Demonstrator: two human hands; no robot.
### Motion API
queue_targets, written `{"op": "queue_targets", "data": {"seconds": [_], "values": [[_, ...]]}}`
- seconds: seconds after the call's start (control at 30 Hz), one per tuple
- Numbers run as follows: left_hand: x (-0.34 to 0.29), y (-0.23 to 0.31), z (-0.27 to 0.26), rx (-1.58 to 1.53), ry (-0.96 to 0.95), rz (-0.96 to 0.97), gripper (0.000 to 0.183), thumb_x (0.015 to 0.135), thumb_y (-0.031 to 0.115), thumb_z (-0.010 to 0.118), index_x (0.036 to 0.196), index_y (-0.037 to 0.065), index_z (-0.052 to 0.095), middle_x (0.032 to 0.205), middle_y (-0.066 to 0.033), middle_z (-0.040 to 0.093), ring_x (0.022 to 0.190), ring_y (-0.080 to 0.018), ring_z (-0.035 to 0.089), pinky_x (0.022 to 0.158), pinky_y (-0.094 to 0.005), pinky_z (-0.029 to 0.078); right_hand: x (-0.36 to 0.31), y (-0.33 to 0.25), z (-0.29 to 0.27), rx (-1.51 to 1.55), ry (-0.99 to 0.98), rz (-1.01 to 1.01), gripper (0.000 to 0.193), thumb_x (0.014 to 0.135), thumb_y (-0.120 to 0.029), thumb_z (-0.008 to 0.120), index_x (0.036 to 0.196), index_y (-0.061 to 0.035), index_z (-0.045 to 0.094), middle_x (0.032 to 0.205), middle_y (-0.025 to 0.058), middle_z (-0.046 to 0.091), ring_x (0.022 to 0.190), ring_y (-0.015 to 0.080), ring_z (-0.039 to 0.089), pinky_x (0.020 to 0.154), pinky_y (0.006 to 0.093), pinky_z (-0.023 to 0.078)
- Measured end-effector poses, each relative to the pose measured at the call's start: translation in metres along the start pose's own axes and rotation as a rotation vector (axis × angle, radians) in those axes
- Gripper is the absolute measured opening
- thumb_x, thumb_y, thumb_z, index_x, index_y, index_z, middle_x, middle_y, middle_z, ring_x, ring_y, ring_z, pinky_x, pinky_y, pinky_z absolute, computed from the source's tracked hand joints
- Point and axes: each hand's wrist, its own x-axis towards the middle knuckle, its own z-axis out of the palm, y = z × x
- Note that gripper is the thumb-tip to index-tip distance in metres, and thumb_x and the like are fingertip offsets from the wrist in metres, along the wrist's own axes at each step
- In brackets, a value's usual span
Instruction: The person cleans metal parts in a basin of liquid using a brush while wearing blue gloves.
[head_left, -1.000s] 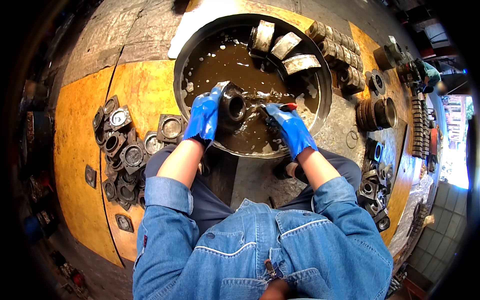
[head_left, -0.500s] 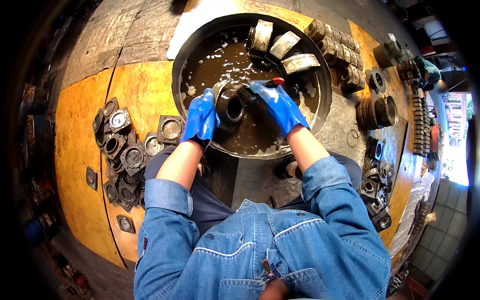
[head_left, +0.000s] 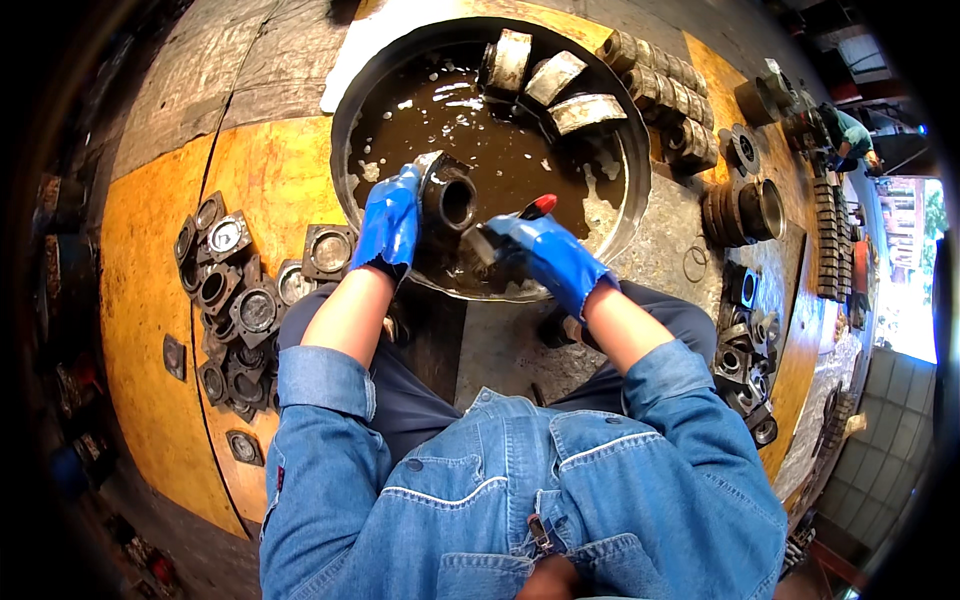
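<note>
Both my hands wear blue rubber gloves over a round black basin [head_left: 345, 150] of murky brown liquid. My left hand [head_left: 388, 220] is closed on a dark metal housing [head_left: 438, 200] with a round bore, held tilted above the liquid. In my right hand [head_left: 545, 255] is a brush [head_left: 541, 206] with a red handle end; its head is blurred and lies close to the housing's lower right side. Three blocky metal parts [head_left: 552, 78] with pale worn faces rest at the basin's far right.
Flanged metal parts [head_left: 255, 310] lie heaped on the yellow board at left. Rows of cylindrical parts [head_left: 660, 85] stand beyond the basin at right. Ring-shaped parts [head_left: 745, 212] and more castings [head_left: 745, 360] sit at my right. A person [head_left: 850, 135] works far right.
The housing has been raised and tilted in my left hand. My right hand has moved down with the brush, from the housing's top to its lower right side.
</note>
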Motion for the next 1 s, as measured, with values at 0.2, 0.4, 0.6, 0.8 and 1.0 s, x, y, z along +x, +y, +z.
{"op": "queue_targets", "data": {"seconds": [0.2, 0.4, 0.6, 0.8, 1.0], "values": [[0.002, 0.008, 0.0, -0.084, -0.087, -0.078, 0.031, 0.107, 0.012, 0.051, 0.131, -0.003, 0.063, 0.111, -0.0296, 0.073, 0.107, -0.0418, 0.072, 0.089, -0.0474, 0.057, 0.026, 0.034, -0.009, 0.751, 0.444, 0.439, 0.048, 0.098, -0.043, 0.075, 0.129, -0.0069, 0.068, 0.117, 0.0048, 0.071, 0.106, 0.0153, 0.063, 0.093, 0.0317, 0.05], [0.007, -0.025, 0.003, 0.093, -0.06, 0.155, 0.032, 0.106, 0.006, 0.05, 0.134, -0.001, 0.064, 0.117, -0.031, 0.071, 0.11, -0.0449, 0.07, 0.09, -0.0466, 0.057, 0.047, 0.054, 0.013, 0.922, 0.557, 0.597, 0.044, 0.096, -0.041, 0.077, 0.126, -0.0101, 0.069, 0.109, 0.0035, 0.07, 0.097, 0.0147, 0.061, 0.087, 0.0322, 0.051], [0.004, -0.014, 0.002, 0.345, -0.025, 0.18, 0.032, 0.11, 0.012, 0.047, 0.133, -0.001, 0.065, 0.116, -0.0302, 0.072, 0.114, -0.0443, 0.069, 0.093, -0.0453, 0.056, 0.016, 0.037, 0.031, 0.964, 0.389, 0.742, 0.035, 0.099, -0.037, 0.072, 0.117, -0.0065, 0.071, 0.104, 0.0055, 0.072, 0.09, 0.0145, 0.064, 0.081, 0.0325, 0.052], [0.005, -0.014, 0.002, 0.19, -0.031, 0.156, 0.047, 0.115, 0.033, 0.04, 0.131, -0.002, 0.067, 0.118, -0.0273, 0.074, 0.113, -0.0372, 0.071, 0.098, -0.0425, 0.053, -0.01, 0.031, 0.019, 0.674, 0.132, 0.471, 0.033, 0.099, -0.029, 0.071, 0.116, -0.0013, 0.075, 0.106, 0.0062, 0.074, 0.093, 0.0138, 0.067, 0.081, 0.0302, 0.053], [0.0, -0.013, -0.001, -0.004, -0.044, 0.044, 0.051, 0.114, 0.036, 0.041, 0.128, -0.005, 0.069, 0.119, -0.0244, 0.075, 0.11, -0.0325, 0.071, 0.097, -0.0404, 0.052, 0.021, -0.034, -0.007, 0.773, 0.446, 0.57, 0.046, 0.098, -0.042, 0.077, 0.127, -0.006, 0.071, 0.115, 0.0033, 0.073, 0.104, 0.013, 0.066, 0.092, 0.0284, 0.05]]}}
